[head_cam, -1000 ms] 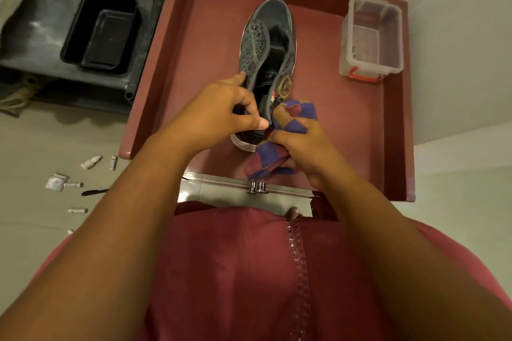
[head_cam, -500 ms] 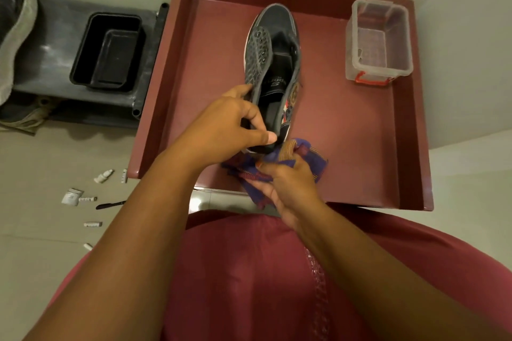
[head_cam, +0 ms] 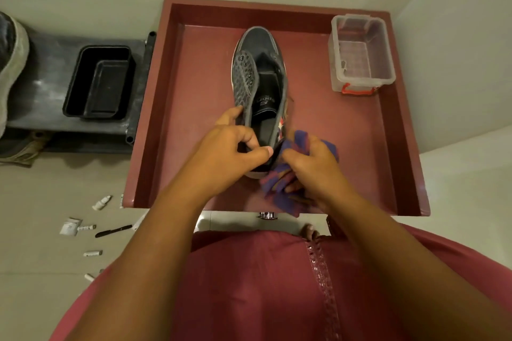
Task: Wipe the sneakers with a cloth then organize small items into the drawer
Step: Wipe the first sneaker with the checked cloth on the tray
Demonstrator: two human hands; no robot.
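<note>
Head view: I see small items [head_cam: 83, 227] on the floor at near left. Left hand [head_cam: 230, 149] pinches the sneaker [head_cam: 259, 77] heel in the drawer [head_cam: 166, 108]; right hand [head_cam: 313, 163] clutches the cloth [head_cam: 279, 185] against it. Clear box [head_cam: 360, 55] far right, black tray [head_cam: 99, 83] far left.

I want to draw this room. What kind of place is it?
Probably a room at home, maybe near a shoe corner. A person cleans a sneaker with a cloth over an open red drawer, beside a low dark shoe stand on a tiled floor.
</note>
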